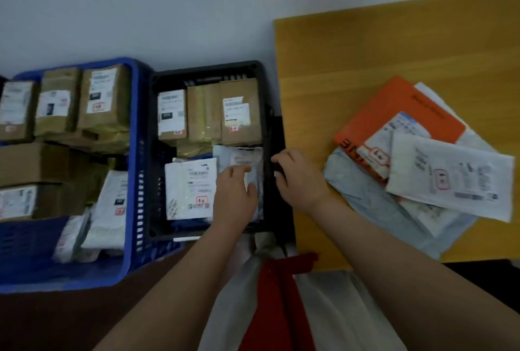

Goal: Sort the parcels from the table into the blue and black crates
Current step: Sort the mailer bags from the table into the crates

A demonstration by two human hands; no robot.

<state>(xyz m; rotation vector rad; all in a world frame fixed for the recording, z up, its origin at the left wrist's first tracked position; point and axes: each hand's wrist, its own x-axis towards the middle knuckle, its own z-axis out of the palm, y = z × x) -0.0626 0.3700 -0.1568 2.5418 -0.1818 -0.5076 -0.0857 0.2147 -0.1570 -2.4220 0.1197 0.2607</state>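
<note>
The person is leaning over the black crate (206,70), and the left hand (235,195) is lying with fingers fairly straight on a grey poly mailer (244,157) that is sitting flat in the near right corner of that crate, just beside a white mailer (188,187) with a printed label. The right hand (298,177) is hovering at the crate's right rim with its fingers loosely curled; I cannot tell whether it is gripping the rim or merely resting there, and it is carrying no parcel that I can see. Cardboard boxes (239,112) are standing in a row along the far side of the black crate, and the blue crate (135,153) to its left is holding more boxes and a couple of soft white bags. On the yellow table (365,49) to the right, a loose heap is waiting: an orange envelope (394,108), a white labelled mailer (450,179) lying on top, and a pale blue-grey bag (365,198) underneath. These remaining parcels are looking thin, light and floppy, and their plastic skins are probably slippery, so I would judge that pinching one by an edge or corner, thumb on top and fingers below, is working better than pressing from above. The orange one seems stiffer and should lift flat. Sliding the top mailer off first is likely keeping the heap from spilling.
</note>
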